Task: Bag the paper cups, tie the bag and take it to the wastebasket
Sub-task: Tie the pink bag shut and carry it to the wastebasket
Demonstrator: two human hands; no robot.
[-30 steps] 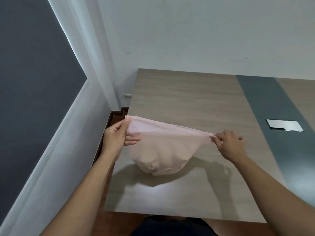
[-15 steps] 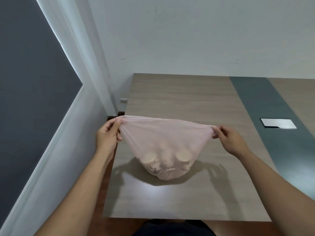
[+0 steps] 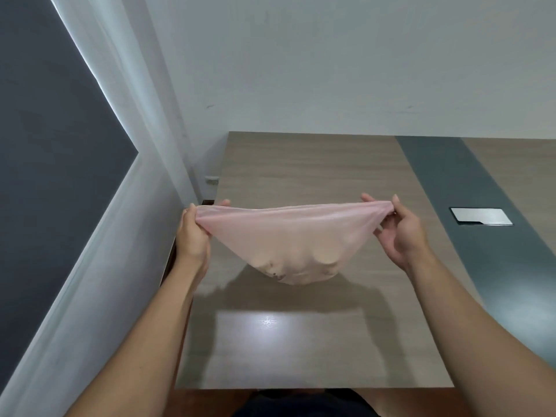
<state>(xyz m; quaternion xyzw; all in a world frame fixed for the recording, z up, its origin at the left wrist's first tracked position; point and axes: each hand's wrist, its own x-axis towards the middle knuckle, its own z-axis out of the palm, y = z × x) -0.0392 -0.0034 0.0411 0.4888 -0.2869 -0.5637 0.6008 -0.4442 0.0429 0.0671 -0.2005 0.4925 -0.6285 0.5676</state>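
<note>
A thin pink plastic bag (image 3: 288, 233) hangs stretched wide above the wooden table (image 3: 316, 170). Paper cups (image 3: 304, 266) show as pale round shapes through its sagging bottom. My left hand (image 3: 192, 236) pinches the bag's left corner of the rim. My right hand (image 3: 400, 233) pinches the right corner, thumb and forefinger closed on the plastic. The rim is pulled flat and taut between the two hands. The bag's bottom seems to hang just above the tabletop, with its shadow beneath. No wastebasket is in view.
A dark grey strip (image 3: 469, 188) runs across the table to the right, with a silver cover plate (image 3: 481, 216) set in it. A white wall stands behind the table. A white-framed dark panel (image 3: 54, 176) is on the left, with a narrow gap beside the table's left edge.
Both hands have risen and moved further apart, lifting the bag and stretching its rim wider. The cups have settled into the bag's bottom. The camera has tilted slightly.
</note>
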